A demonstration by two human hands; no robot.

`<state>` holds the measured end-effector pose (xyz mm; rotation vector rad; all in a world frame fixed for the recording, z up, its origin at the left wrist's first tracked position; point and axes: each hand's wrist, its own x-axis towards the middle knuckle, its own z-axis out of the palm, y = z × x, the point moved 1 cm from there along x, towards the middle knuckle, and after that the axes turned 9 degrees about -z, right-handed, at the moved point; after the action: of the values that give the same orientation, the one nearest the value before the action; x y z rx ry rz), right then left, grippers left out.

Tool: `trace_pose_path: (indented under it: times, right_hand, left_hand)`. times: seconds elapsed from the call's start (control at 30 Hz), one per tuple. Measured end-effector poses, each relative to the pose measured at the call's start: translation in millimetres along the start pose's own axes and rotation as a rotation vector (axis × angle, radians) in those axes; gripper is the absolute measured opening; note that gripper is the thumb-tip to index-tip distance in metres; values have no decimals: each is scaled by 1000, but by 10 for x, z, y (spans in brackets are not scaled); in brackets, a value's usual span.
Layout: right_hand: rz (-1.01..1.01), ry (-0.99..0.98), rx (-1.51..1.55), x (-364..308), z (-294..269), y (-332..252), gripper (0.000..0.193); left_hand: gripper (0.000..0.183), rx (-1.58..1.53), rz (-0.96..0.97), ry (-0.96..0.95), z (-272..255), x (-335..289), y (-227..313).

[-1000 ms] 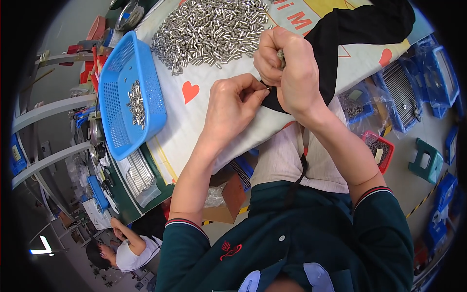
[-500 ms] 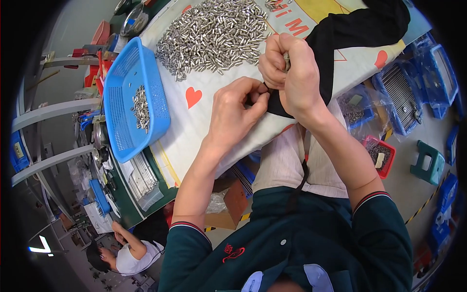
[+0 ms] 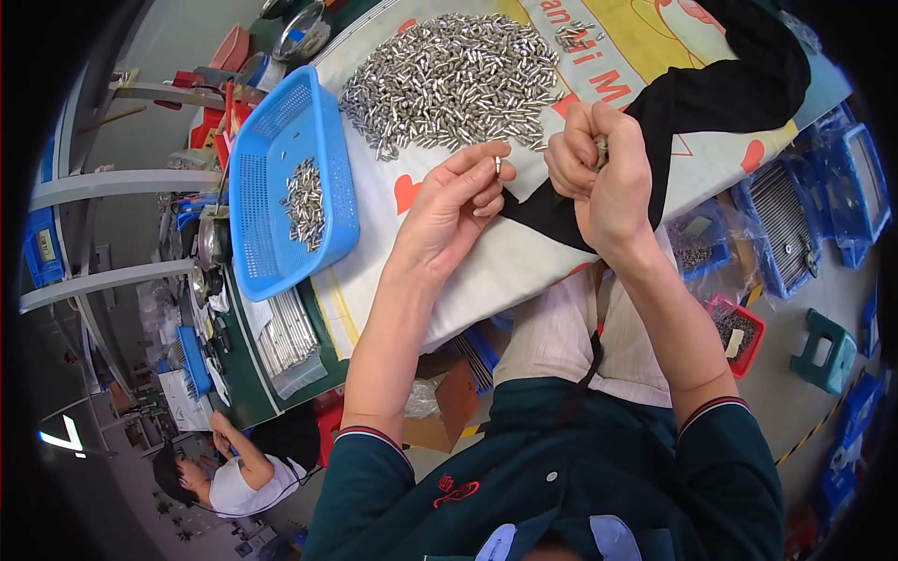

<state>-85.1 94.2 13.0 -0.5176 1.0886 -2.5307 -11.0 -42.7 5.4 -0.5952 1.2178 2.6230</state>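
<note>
My left hand (image 3: 442,211) pinches one small silver metal pin (image 3: 498,165) between thumb and forefinger, over the near side of the cloth-covered table. Just to its right, my right hand (image 3: 603,178) is closed in a fist. A bit of something pale and greyish shows inside its curled fingers, too hidden to name. Under and beside the right hand lies a long black cloth (image 3: 702,103), stretching to the far right. Beyond both hands spreads a large heap of small silver metal pins (image 3: 454,82). A blue plastic basket (image 3: 245,201) at the left holds a smaller pile of similar pins (image 3: 305,208).
A white tablecloth (image 3: 412,299) with red hearts covers the table. Several metal rods (image 3: 283,335) lie left of it. On the floor to the right are a red bin (image 3: 756,332), a green stool (image 3: 823,351) and blue trays (image 3: 776,220). Another person (image 3: 248,481) sits at lower left.
My left hand has drawn away to the left from my right, and the pin between its fingertips now shows. The right fist stays closed. The whole view has shifted somewhat.
</note>
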Motion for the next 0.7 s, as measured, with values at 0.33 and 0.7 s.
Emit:
trace_pose_path:
  times: [0.33,0.7]
  right_hand:
    - [-4,7,30,5,-15,6,31]
    - [-5,6,30,4,-18,5,30]
  left_hand:
    - [19,-158,85,57,-35,17,101]
    - [13,1314,532,816,-162,28,191]
